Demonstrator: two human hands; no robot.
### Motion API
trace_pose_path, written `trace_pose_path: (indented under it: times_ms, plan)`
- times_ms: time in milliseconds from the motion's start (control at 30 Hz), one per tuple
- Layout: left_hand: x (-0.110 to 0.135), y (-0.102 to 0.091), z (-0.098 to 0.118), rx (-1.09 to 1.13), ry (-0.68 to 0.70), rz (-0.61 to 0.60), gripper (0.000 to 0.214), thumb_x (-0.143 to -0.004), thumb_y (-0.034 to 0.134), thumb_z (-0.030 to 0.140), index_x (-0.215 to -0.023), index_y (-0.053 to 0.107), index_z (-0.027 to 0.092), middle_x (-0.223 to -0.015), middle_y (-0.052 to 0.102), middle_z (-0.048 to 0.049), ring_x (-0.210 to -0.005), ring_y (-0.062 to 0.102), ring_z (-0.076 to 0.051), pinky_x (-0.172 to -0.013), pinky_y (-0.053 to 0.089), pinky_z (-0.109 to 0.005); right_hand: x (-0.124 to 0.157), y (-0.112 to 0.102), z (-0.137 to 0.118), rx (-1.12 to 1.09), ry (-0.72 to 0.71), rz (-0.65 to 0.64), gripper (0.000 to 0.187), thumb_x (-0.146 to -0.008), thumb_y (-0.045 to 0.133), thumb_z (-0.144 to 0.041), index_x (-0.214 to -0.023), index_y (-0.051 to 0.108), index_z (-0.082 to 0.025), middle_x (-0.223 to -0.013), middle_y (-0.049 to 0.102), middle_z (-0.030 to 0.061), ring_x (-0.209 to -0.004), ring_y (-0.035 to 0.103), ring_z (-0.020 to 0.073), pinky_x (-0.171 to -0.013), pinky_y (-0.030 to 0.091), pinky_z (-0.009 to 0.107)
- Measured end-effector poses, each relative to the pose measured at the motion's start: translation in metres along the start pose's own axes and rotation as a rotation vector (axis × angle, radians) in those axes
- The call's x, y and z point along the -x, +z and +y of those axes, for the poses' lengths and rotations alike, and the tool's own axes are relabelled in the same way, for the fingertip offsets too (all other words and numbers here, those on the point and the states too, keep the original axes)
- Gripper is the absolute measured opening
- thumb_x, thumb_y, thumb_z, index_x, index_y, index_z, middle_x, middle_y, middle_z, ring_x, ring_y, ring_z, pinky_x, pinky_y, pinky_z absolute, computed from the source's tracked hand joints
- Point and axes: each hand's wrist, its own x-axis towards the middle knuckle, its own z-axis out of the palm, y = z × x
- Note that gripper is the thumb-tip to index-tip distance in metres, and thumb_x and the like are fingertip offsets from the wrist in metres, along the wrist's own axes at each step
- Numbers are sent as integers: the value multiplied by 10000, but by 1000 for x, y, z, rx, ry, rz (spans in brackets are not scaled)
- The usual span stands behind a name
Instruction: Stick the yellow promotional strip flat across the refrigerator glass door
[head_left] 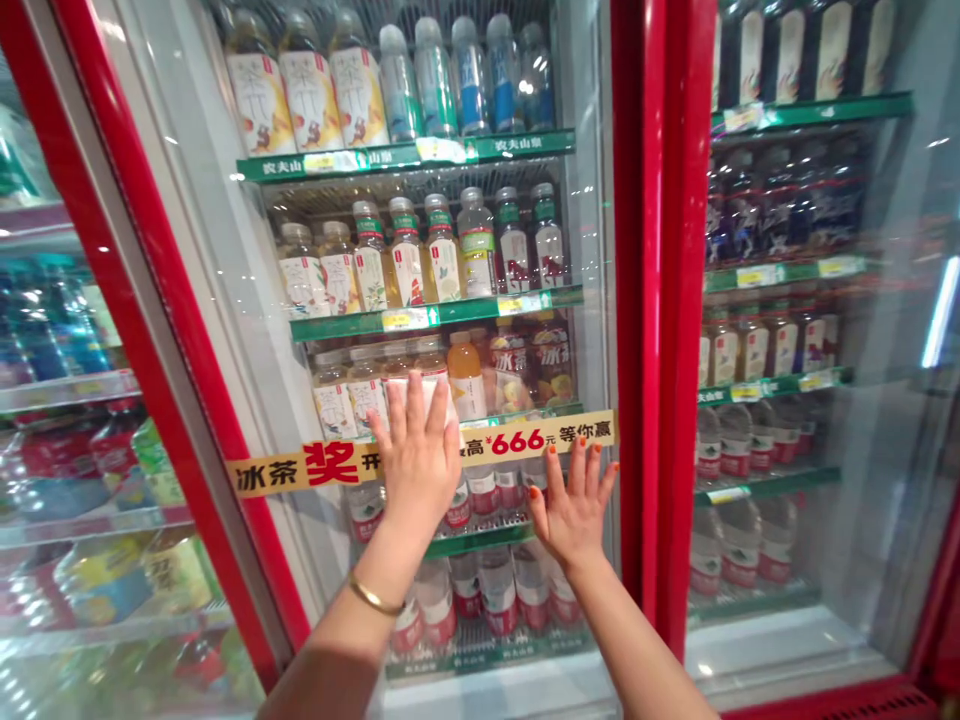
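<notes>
My left hand (418,460) lies flat with fingers spread on the glass door (600,250) of a red-framed drinks fridge. Under its fingers is a white cloth or tissue (451,402), mostly covered by the hand. A gold bangle (375,597) circles the left wrist. Lower and to the right, my right hand (574,510) also rests on the glass, fingers stretched apart and nothing in it. A yellow banner strip (517,440) with red and black print runs across the door. My left hand covers part of it, and my right fingertips overlap its lower edge.
Behind the glass, shelves (495,145) carry bottled drinks (360,80) in several rows. A red door frame (667,330) stands to the right, with another glass-fronted section beyond it. At the left, a slanting red frame (142,300) borders more shelves of drinks.
</notes>
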Motion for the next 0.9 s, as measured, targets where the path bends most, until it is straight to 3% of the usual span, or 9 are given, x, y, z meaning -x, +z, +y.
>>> trace_pose_path:
  times_ms: [67, 133, 233, 333, 467, 567, 700, 800, 900]
  plan:
    - [3, 9, 20, 33, 77, -20, 752, -1074, 513, 332, -1736, 157, 362, -1825, 137, -12, -1719, 16, -271, -1392, -39, -647, 0, 0, 0, 5, -1, 2, 866, -1008, 572, -389, -1757, 150, -293, -1846, 34, 129, -1702, 66, 430, -1293, 136, 816]
    - [29, 17, 36, 38, 239, -70, 727, -1070, 516, 311, -1726, 209, 376, -1799, 260, 27, -1717, 57, -208, -1405, -75, -567, 0, 0, 1, 10, -8, 8, 848, -1014, 562, -381, -1756, 161, -291, -1845, 51, 128, -1703, 79, 422, -1295, 130, 812]
    - [79, 15, 23, -19, 342, -113, 690, -1065, 528, 302, -1705, 288, 395, -1738, 411, 54, -1711, 84, -164, -1402, -114, -521, -1, -1, 1, 10, -12, 17, 836, -1018, 553, -371, -1755, 166, -288, -1844, 64, 129, -1703, 90, 415, -1299, 138, 803]
    - [88, -3, -33, -99, 102, -91, 711, -1074, 527, 340, -1721, 238, 393, -1778, 334, -2, -1721, 35, -229, -1384, -87, -639, 0, -1, 1, 1, 1, 14, 835, -1014, 553, -371, -1754, 171, -307, -1843, 84, 123, -1700, 114, 417, -1298, 155, 801]
    - [45, -22, -82, -89, -301, 31, 717, -1105, 431, 415, -1746, 119, 340, -1839, 79, -100, -1714, 31, -393, -1303, 4, -833, 1, 0, 2, -9, 8, 21, 854, -999, 565, -381, -1755, 173, -315, -1845, 84, 114, -1697, 125, 425, -1296, 158, 803]
    - [46, -13, -60, -44, -265, 34, 715, -1105, 419, 390, -1748, 118, 314, -1841, 56, -99, -1718, 17, -376, -1331, 36, -793, 1, 1, 3, -17, -2, 21, 854, -999, 568, -391, -1754, 178, -316, -1846, 84, 115, -1694, 123, 439, -1296, 143, 805]
    - [124, 4, -30, -136, 49, -123, 703, -1065, 530, 329, -1715, 266, 384, -1783, 343, -34, -1717, 139, -282, -1384, 25, -683, 4, -1, 7, -12, 2, -8, 855, -1005, 544, -413, -1757, 145, -332, -1851, 68, 114, -1689, 132, 456, -1284, 139, 823]
    - [162, -5, -59, -249, 4, -149, 737, -1066, 533, 307, -1721, 209, 400, -1784, 338, -41, -1719, 114, -284, -1369, 12, -714, 0, -11, 5, -21, 15, -51, 847, -1020, 506, -455, -1760, 112, -334, -1854, 20, 115, -1693, 99, 461, -1273, 143, 835]
    - [134, -23, -105, -288, -225, -67, 777, -1084, 492, 312, -1746, 88, 292, -1829, 110, -149, -1719, 20, -360, -1325, 55, -797, -19, -23, -14, -49, -46, -78, 859, -1009, 540, -530, -1754, 143, -375, -1856, -23, 96, -1694, 31, 482, -1270, 105, 846]
